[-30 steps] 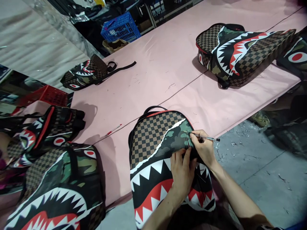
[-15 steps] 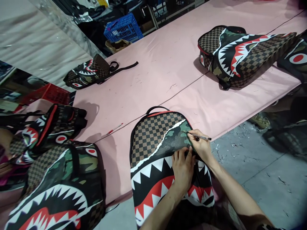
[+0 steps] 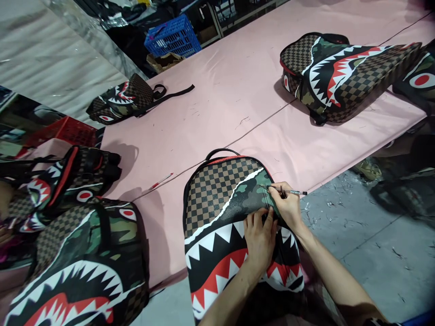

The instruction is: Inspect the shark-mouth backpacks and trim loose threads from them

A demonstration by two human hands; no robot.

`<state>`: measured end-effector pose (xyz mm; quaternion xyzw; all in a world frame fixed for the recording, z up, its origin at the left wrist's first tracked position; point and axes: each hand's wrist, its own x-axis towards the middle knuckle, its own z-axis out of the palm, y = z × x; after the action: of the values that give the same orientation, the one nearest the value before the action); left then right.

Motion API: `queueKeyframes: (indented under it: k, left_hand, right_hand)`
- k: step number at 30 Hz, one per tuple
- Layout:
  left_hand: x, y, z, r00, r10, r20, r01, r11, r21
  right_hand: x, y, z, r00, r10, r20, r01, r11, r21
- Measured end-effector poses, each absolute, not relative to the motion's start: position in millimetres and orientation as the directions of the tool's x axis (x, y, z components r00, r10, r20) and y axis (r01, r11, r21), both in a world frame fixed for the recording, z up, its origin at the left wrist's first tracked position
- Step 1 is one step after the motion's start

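A backpack [image 3: 217, 190] with a brown-and-black checkered top, a camouflage patch and a printed shark mouth lies before me at the table's edge. My right hand [image 3: 287, 206] pinches a slim dark pen [image 3: 295, 192], its tip at the camouflage patch near the bag's upper right edge. Thin pale lines [image 3: 267, 198] show on the patch just below the tip. Flat on the backpack, below those lines, rests my left hand [image 3: 260, 237], its fingers bent slightly and a little apart. My wrists and forearms cover part of the shark print.
Similar backpacks lie at the lower left [image 3: 84, 267], far left [image 3: 122, 99] and right [image 3: 346, 81] of the pink-covered table [image 3: 204, 117]. A red-and-white pen [image 3: 161, 181] lies left of my bag. Beyond the table stands a blue crate [image 3: 173, 38]. Another person's hand [image 3: 7, 231] shows at left.
My right hand and its pen have shifted slightly to the right on the camouflage patch. My left hand stays in place. The whole view has moved a little.
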<state>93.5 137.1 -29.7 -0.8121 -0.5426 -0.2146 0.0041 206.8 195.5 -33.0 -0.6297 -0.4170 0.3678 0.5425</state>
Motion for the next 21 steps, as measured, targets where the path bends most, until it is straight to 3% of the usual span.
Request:
queueKeyframes:
  k: [8, 14, 21]
  left_hand:
    - [91.9, 139.6, -35.7, 0.352, 0.874, 0.334, 0.898, -0.416, 0.143]
    - [91.6, 137.6, -34.9, 0.336, 0.876, 0.345, 0.896, -0.411, 0.171]
    - [91.6, 137.5, -34.9, 0.334, 0.874, 0.352, 0.892, -0.413, 0.181]
  right_hand:
    - [203.6, 204.9, -40.3, 0.342, 0.937, -0.071, 0.064, -0.099, -0.993]
    - [204.1, 202.6, -42.6, 0.439, 0.892, -0.105, -0.026, -0.104, -0.994]
    - [204.1, 201.9, -36.8, 0.392, 0.912, -0.119, -0.016, -0.123, -0.992]
